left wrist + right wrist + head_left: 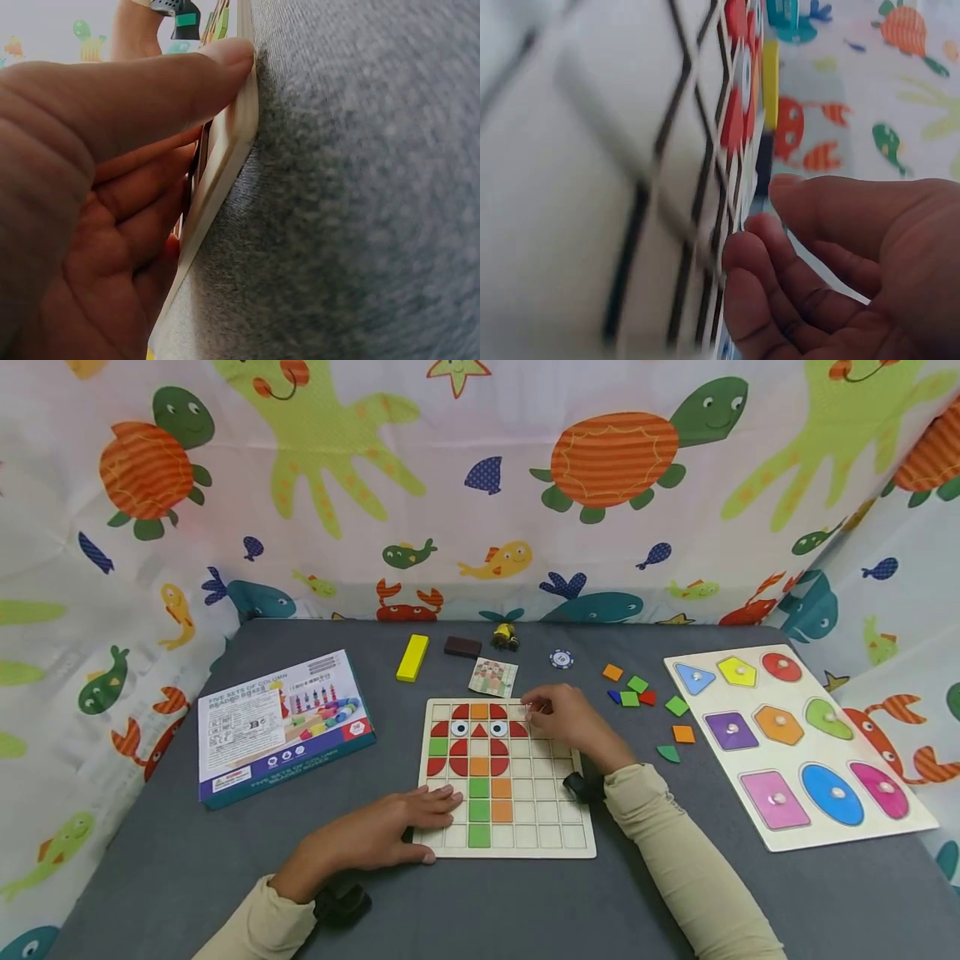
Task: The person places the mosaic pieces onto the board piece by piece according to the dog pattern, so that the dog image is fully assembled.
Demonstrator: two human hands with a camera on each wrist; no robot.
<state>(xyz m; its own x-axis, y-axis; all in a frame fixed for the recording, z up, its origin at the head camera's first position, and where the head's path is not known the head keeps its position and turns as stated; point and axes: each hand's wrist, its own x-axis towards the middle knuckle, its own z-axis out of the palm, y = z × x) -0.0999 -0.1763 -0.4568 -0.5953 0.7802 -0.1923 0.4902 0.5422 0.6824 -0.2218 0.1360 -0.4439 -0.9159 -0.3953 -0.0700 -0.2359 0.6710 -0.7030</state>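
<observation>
A wooden grid board (551, 827) lies on the grey table in front of me, with red, orange and green tiles (480, 752) forming a figure with two eyes on its left half. My left hand (390, 831) rests flat on the board's near left corner, thumb along its edge (225, 165). My right hand (562, 714) hovers over the top right of the figure, bent fingertips (742, 255) touching the board (592, 187) beside a red tile (735, 120). Nothing shows between its thumb and fingers.
Several loose coloured tiles (637, 689) lie right of the board, then a shape peg puzzle (795, 743). A blue box (281, 722) sits left. A yellow block (412, 657), dark block (462, 647), picture card (493, 677), small toy (506, 635) and chip (561, 658) lie behind. Printed cloth walls the table.
</observation>
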